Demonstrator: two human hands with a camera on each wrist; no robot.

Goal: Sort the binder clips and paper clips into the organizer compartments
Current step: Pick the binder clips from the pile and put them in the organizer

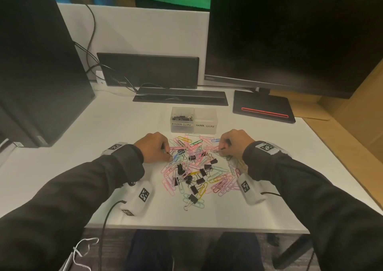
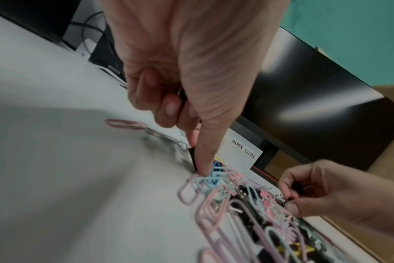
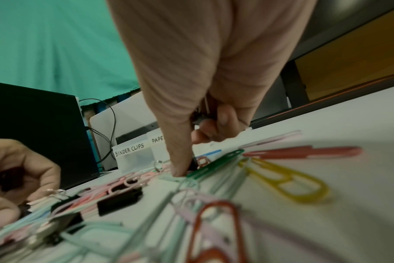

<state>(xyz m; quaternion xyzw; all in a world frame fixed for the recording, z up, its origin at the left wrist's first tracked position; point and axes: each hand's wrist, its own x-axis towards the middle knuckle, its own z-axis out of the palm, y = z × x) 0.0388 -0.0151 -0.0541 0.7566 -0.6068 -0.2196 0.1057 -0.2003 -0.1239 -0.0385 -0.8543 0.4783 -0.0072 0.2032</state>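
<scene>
The right hand (image 3: 205, 74) pinches a black binder clip (image 3: 194, 164) at the heap's far edge, other fingers curled. A green paper clip (image 3: 216, 166) lies just beside it; the labelled organizer (image 3: 133, 156) stands behind.

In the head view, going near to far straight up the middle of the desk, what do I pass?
Lone binder clip at the near edge → mixed clip pile → clear organizer labelled BINDER CLIPS and PAPER CLIPS → black cable tray → upright black panel.
</scene>
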